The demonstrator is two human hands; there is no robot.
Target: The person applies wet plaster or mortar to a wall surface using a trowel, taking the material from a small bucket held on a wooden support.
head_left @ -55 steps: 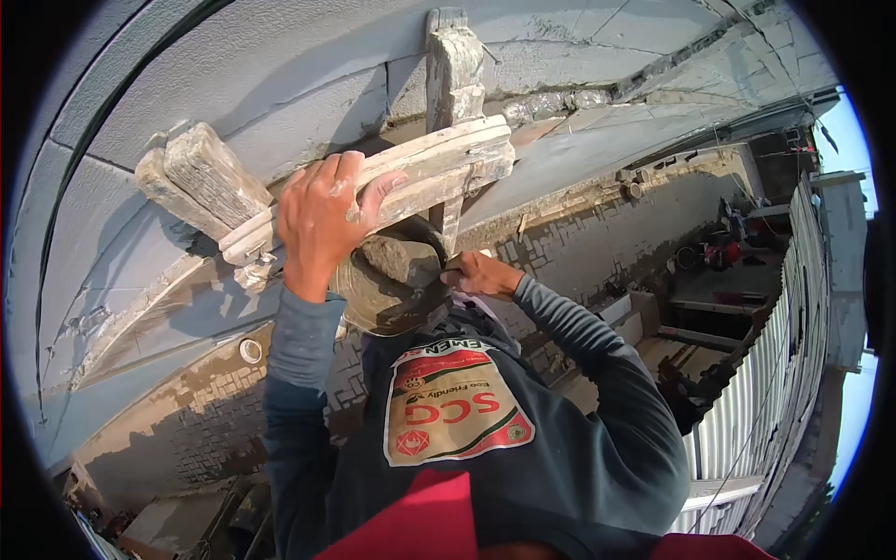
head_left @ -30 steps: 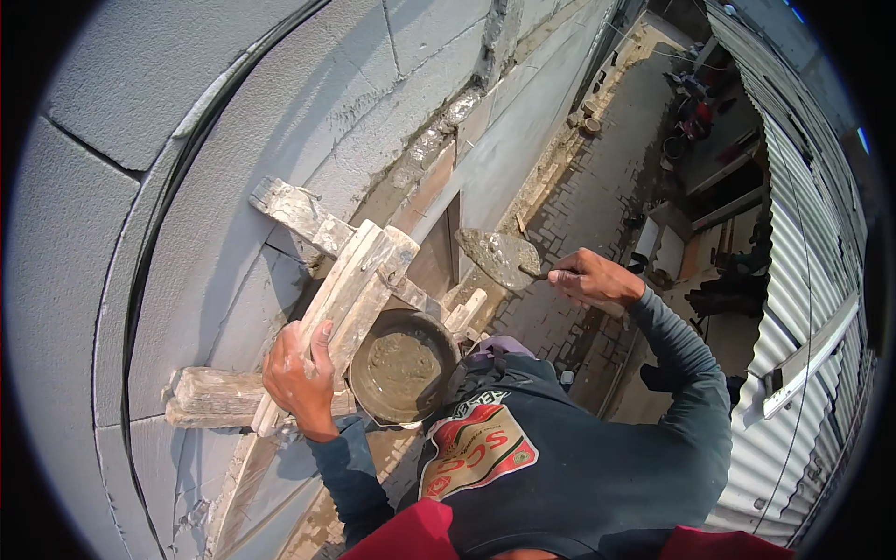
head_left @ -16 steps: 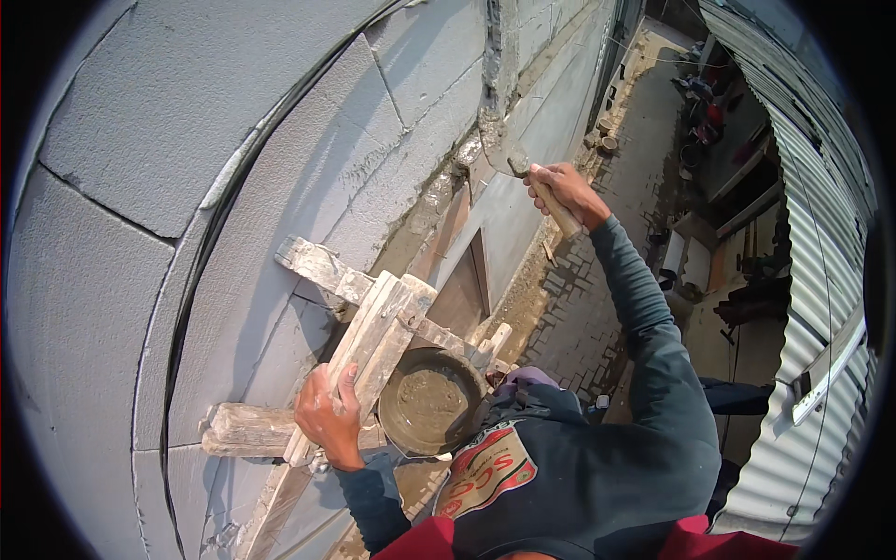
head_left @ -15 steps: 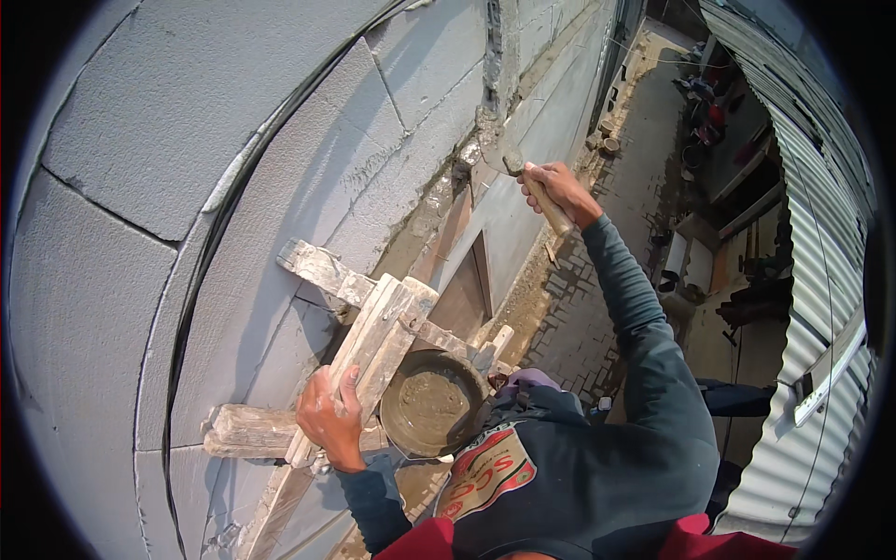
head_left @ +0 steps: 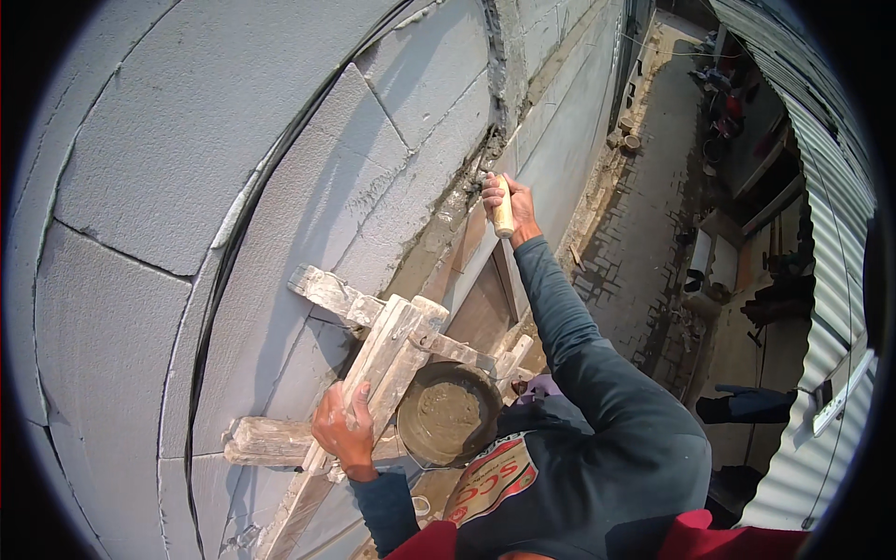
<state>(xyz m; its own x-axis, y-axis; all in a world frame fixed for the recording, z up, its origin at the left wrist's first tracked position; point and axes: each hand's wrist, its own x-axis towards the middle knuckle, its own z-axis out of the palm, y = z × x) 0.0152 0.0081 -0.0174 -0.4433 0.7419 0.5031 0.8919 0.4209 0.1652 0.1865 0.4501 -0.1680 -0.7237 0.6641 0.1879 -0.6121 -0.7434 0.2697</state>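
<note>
holding what seems a trowel handle (head_left: 504, 220) in the right hand (head_left: 523, 205)

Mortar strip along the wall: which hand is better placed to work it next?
Right, I'd judge: the right hand is beside the mortar strip, its grip around a pale handle. The left hand is farther off, holding the wooden plank near the bucket.

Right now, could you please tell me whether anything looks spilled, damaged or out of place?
Yes: dark grey mortar smears mark the pale textured block wall, left of the right hand. They look stray because they lie outside the rough grey mortar strip.
</note>
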